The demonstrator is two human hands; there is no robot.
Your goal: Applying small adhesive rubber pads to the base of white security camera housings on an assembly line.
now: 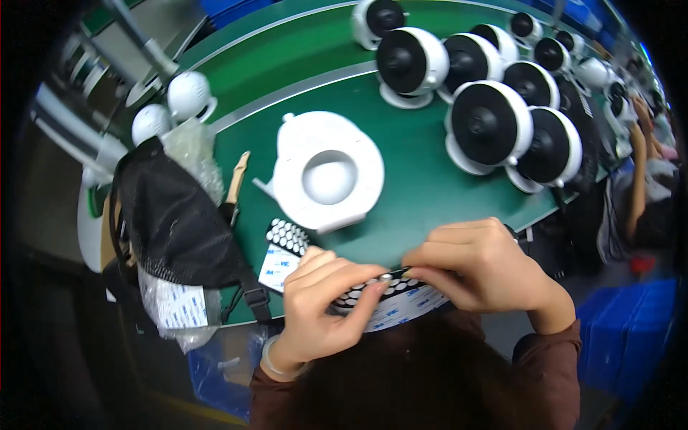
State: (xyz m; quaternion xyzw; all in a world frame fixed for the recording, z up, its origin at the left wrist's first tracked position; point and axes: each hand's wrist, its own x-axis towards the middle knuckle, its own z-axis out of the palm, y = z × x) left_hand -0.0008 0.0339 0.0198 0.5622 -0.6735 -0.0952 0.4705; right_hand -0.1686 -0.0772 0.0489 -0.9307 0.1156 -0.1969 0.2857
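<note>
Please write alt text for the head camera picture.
Both hands, left hand and right hand, pinch a sheet of round pads above a green table. A white round housing lies ahead, small fans behind it.

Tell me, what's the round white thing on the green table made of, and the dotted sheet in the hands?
The round white thing looks like hard moulded plastic: smooth, even, a soft shine. The dotted sheet seems a thin bendy backing sheet with dark round pads, maybe foam or rubber; it curves between the left hand and right hand. The green table looks like a matt rubbery mat.
</note>
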